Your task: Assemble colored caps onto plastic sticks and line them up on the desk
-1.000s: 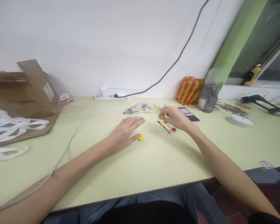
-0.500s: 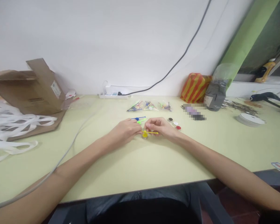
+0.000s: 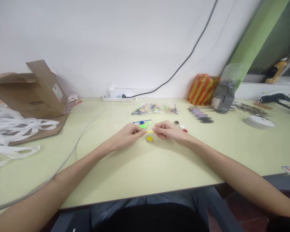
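Observation:
Between my two hands runs a thin yellow plastic stick (image 3: 149, 131), mostly hidden by my fingers. My left hand (image 3: 130, 134) is closed in a pinch at its left end. My right hand (image 3: 168, 130) pinches the other end, thumb and forefinger together. Just below the stick, on the table, sits a small round yellow disc (image 3: 150, 139) with a clear base. Beyond my left fingers lie a bright green disc (image 3: 143, 126) with a green stick and a blue disc (image 3: 141, 122) with a long blue stick. A black disc (image 3: 176, 122), a white disc (image 3: 182, 127) and a red disc (image 3: 185, 130) stand past my right hand.
Clear bags of coloured sticks (image 3: 156, 109) lie farther back, before a power strip (image 3: 118, 99). An open cardboard box (image 3: 31, 96) and white strapping (image 3: 21, 127) are at left. A cable (image 3: 73, 151) crosses over my left forearm. A white spool (image 3: 259, 122) lies right.
The yellow stick has moved off the yellow disc, away from me, and the disc now stands uncovered. My left hand has drawn back slightly, showing more of the green and blue pieces.

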### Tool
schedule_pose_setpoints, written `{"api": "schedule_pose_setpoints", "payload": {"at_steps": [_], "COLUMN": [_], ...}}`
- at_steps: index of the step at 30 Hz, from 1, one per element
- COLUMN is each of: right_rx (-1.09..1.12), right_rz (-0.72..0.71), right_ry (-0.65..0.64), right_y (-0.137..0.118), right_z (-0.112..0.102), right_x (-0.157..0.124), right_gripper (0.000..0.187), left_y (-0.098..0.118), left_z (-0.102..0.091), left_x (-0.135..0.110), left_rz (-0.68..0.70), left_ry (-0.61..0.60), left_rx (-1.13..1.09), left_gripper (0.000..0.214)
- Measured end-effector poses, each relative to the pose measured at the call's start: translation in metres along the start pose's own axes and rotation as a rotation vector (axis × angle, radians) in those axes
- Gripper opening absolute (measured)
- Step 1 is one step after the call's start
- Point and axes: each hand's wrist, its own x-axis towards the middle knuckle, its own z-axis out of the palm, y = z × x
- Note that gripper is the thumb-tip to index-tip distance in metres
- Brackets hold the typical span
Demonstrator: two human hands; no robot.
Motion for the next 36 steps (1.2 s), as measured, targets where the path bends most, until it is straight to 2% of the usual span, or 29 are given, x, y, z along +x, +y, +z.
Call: {"api": "schedule_pose_setpoints", "payload": {"at_steps": [3, 7, 12, 16, 23, 29, 36], "right_rx": [0.059, 0.068, 0.032, -0.008, -0.113, -0.242, -0.322], "right_rz": [0.043, 0.088, 0.143, 0.151, 0.192, 0.244, 0.236], "right_ry": [0.013, -0.02, -0.118, -0.142, -0.132, -0.096, -0.096], "right_y": [0.002, 0.001, -0.004, -0.003, -0.003, -0.004, -0.002], "right_z": [-0.006, -0.012, -0.015, -0.019, -0.021, -0.019, -0.018], "right_x": [0.0, -0.003, -0.008, -0.009, -0.009, -0.009, -0.006], "right_gripper": [0.047, 0.047, 0.047, 0.047, 0.048, 0.045, 0.047], "left_y": [-0.001, -0.005, -0.01, -0.012, -0.008, -0.007, -0.004], "left_z": [-0.003, -0.005, -0.007, -0.007, -0.004, 0.003, 0.008], "left_x": [0.0, 0.0, 0.0, 0.002, 0.002, 0.002, 0.002], "left_rz": [-0.113, -0.263, -0.359, -0.424, -0.499, -0.464, -0.463], "left_ry": [-0.043, -0.164, -0.186, -0.191, -0.193, -0.195, -0.167], "left_rx": [-0.228, -0.481, -0.559, -0.6, -0.53, -0.415, -0.32], "left_gripper": [0.048, 0.049, 0.051, 0.047, 0.047, 0.048, 0.048]}}
